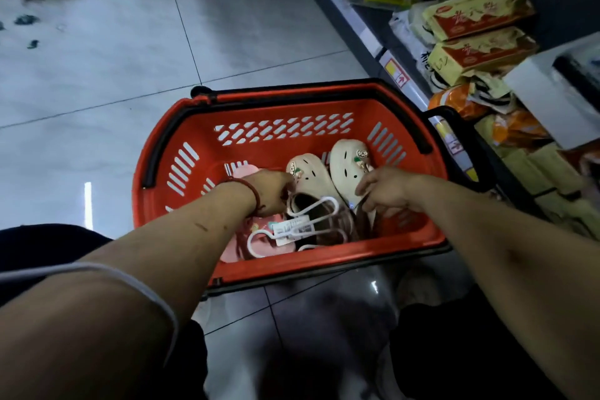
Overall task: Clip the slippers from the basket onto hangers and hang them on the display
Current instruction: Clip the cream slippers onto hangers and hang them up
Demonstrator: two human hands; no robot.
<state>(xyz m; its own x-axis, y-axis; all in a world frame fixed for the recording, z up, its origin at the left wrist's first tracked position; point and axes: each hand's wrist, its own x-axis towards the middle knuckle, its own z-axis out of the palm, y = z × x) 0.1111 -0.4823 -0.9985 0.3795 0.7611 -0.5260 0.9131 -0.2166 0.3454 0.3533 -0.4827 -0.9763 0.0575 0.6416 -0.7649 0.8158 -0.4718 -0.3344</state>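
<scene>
Nearest inside red basket (156,166) on floor: pink slipper (259,239) at left w/ white hangers (308,208) lying over it. Just beyond, left hand (271,191) reaches down at left cream slipper (311,175); fingers hidden, so grip can't be told. Right hand (386,195) curls round right cream slipper (349,166). Far right: shelf (367,32) w/ packets (480,10).

One basket (324,261) — two cream slippers (349,162), two hands (386,193).

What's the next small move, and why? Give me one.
Probably lift the cream slippers out of the basket: the left hand is at one, the right hand grips the other, and a white hanger lies by their heels.
</scene>
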